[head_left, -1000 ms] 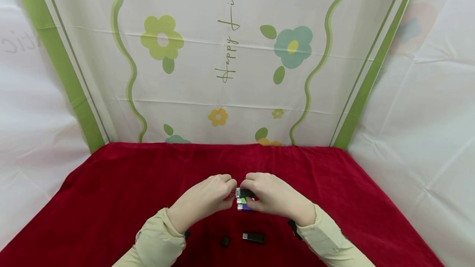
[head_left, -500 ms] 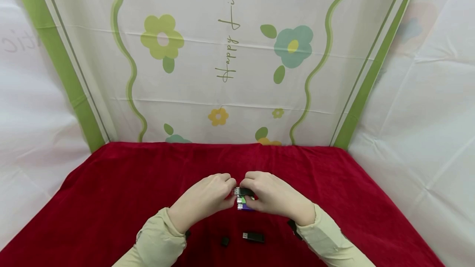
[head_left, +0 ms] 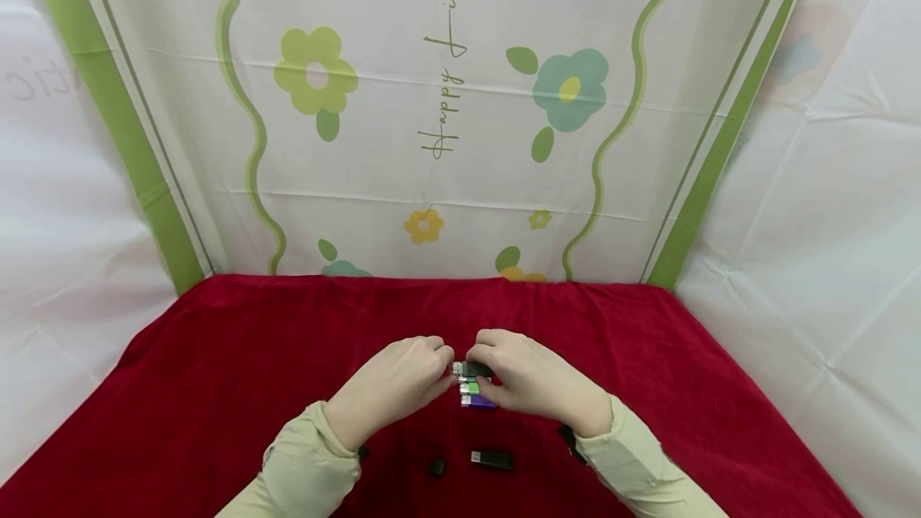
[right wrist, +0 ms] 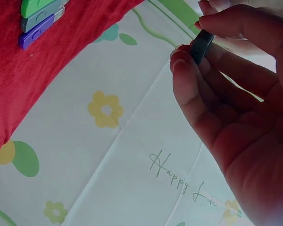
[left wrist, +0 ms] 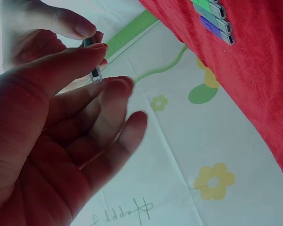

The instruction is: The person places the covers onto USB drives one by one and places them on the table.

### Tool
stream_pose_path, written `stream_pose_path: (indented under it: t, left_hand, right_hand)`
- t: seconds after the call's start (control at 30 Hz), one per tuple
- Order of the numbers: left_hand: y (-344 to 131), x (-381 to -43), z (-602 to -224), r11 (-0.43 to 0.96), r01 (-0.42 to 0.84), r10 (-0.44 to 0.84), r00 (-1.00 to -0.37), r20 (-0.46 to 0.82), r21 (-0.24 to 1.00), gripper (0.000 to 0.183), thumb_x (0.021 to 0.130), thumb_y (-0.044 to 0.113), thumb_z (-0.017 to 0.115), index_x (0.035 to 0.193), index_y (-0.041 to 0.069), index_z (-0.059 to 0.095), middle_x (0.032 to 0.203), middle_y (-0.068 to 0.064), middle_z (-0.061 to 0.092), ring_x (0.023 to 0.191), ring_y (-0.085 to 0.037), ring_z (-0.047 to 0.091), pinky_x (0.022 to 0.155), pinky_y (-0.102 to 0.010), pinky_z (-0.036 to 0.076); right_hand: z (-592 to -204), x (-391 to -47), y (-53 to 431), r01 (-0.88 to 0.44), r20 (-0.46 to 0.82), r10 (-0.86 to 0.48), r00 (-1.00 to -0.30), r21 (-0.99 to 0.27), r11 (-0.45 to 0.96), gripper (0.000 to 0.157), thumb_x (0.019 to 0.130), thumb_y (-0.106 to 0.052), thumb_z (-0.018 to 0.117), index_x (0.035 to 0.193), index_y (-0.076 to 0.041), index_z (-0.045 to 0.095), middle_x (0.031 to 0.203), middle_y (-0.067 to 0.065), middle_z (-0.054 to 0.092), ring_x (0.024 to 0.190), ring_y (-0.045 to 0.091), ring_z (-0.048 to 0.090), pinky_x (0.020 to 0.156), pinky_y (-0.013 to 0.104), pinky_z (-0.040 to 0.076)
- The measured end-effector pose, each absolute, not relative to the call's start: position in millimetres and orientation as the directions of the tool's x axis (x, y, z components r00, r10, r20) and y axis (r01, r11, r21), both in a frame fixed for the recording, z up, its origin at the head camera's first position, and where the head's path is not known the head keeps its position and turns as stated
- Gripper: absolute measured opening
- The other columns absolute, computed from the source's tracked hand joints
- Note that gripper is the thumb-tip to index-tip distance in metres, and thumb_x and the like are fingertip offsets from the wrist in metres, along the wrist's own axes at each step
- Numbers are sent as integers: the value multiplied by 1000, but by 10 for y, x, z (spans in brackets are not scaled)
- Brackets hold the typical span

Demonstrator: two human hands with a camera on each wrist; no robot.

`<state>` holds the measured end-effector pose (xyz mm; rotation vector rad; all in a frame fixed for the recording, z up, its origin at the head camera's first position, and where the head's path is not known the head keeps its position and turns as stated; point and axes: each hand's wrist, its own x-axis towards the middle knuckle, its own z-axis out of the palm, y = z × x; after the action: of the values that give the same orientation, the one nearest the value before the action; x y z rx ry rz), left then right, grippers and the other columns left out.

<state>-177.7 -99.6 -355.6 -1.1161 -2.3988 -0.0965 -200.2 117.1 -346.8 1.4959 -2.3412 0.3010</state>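
My right hand [head_left: 528, 370] pinches a black USB stick [head_left: 476, 369] between thumb and fingers, its metal plug facing left. In the right wrist view the dark body of the stick [right wrist: 202, 46] shows between the fingertips. My left hand [head_left: 396, 378] is at the plug end, thumb and forefinger spread around the tip; the forefinger seems to touch it. The left wrist view shows the plug [left wrist: 95, 74] by that finger. Below the hands lie a green USB stick [right wrist: 34, 5], a grey one [right wrist: 40, 15] and a purple one [head_left: 480, 401], side by side.
Nearer the front of the red cloth [head_left: 288, 318] lie another black USB stick [head_left: 492, 460] and a small black piece [head_left: 436, 467], perhaps a cap. A white flowered curtain [head_left: 388, 166] rises behind the table, with white fabric walls on both sides.
The held USB stick has shifted slightly up and left with the right hand. The left thumb is blurred and has drawn back a little, so more of the purple stick shows.
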Motion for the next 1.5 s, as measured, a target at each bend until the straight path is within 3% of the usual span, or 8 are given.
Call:
stream_pose_path:
  t: [0.3, 0.67, 1.13, 1.27, 1.5]
  left_hand:
    - [-988, -1765, -3535, 665, 736, 710, -570, 414, -126, 26, 83, 20, 81, 71, 10, 61, 61, 5, 42, 51, -6, 34, 48, -15, 32]
    - [-984, -1750, -3523, 645, 717, 749, -524, 405, -265, 28, 82, 25, 82, 70, 10, 62, 59, 4, 41, 50, -7, 35, 48, -14, 30]
    - [-974, -1751, -3574, 639, 693, 758, -494, 426, -333, 30, 85, 24, 79, 69, 10, 58, 60, 2, 39, 51, -8, 34, 48, -15, 29]
    - [-966, -1758, -3596, 641, 707, 756, -515, 404, -298, 30, 85, 24, 79, 69, 11, 58, 60, 3, 40, 51, -8, 35, 47, -15, 30]
    - [-962, -1767, -3632, 668, 734, 715, -590, 375, -121, 27, 82, 20, 82, 70, 12, 59, 61, 5, 44, 52, -7, 39, 48, -16, 35]
  right_hand:
    - [-3469, -1989, 1178, -910, 384, -840, -385, -4, 415, 13, 80, -3, 75, 86, -11, 68, 78, -2, 53, 68, 5, 41, 61, 13, 37]
    - [-3484, -1991, 1174, -922, 393, -848, -356, -3, 386, 13, 84, 1, 69, 93, -9, 69, 84, -2, 53, 74, 6, 45, 67, 12, 40]
    - [-3509, -1997, 1127, -920, 409, -848, -338, 45, 388, 13, 83, 2, 70, 82, -9, 64, 77, -4, 47, 68, 6, 41, 61, 12, 36]
    - [-3512, -1997, 1130, -918, 371, -855, -362, 19, 397, 14, 82, 2, 72, 80, -10, 64, 74, -5, 45, 65, 6, 39, 59, 13, 36]
    - [-3519, -1989, 1129, -904, 278, -866, -416, -20, 428, 13, 83, -1, 74, 81, -11, 66, 73, -5, 47, 63, 5, 39, 58, 13, 37]
